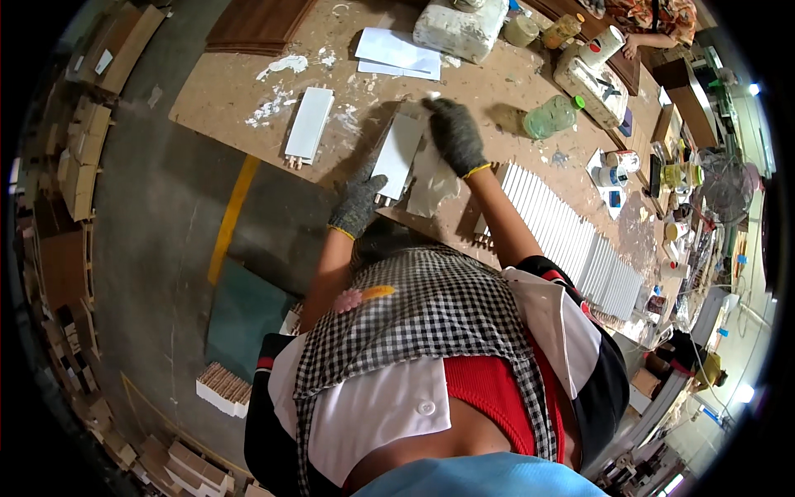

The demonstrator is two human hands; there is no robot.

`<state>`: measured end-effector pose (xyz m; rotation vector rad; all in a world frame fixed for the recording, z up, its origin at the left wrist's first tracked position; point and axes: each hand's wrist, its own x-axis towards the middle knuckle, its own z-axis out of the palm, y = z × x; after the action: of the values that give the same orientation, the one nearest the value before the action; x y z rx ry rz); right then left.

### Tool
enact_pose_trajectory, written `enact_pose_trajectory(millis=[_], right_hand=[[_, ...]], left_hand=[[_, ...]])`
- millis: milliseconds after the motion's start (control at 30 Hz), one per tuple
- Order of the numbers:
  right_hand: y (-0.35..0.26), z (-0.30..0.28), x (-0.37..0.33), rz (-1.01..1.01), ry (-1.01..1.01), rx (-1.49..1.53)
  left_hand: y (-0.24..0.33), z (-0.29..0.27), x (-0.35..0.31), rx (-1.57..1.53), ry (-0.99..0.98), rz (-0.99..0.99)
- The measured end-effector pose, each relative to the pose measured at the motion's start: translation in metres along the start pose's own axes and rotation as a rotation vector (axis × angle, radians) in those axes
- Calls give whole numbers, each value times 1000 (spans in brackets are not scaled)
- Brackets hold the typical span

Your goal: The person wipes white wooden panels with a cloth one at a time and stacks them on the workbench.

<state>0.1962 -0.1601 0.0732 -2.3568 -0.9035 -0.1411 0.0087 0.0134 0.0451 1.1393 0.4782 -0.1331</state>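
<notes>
Both my hands wear dark grey work gloves with yellow cuffs. My left hand (362, 199) grips the near left corner of a white rectangular panel (398, 149) with short wooden pegs at its near end. Close by on the right, my right hand (455, 137) is closed, fingers curled near the panel's far end. A bit of something white shows at its fingertips, too small to name. Between that hand and the panel lies a crumpled whitish sheet (433, 180). A similar white panel with pegs (310, 124) lies to the left on the paint-spotted worktable (224, 103).
A long row of white panels (555, 224) stands along the table's right side. Farther back are a green-capped bottle (551, 118), white papers (399, 54) and a white jug (460, 26). Another person's hand (633, 43) rests at the far right. Boards (225, 389) are stacked on the floor.
</notes>
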Motion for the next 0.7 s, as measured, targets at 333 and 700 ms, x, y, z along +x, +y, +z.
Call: enact_pose_trajectory(millis=[333,700], right_hand=[[18,-25,-32,170,91,-18],[-13,-20,-20,-87,24,-76]], left_hand=[[-1,-17,5,226,-23,106],[-22,-37,-3,225,157,143]])
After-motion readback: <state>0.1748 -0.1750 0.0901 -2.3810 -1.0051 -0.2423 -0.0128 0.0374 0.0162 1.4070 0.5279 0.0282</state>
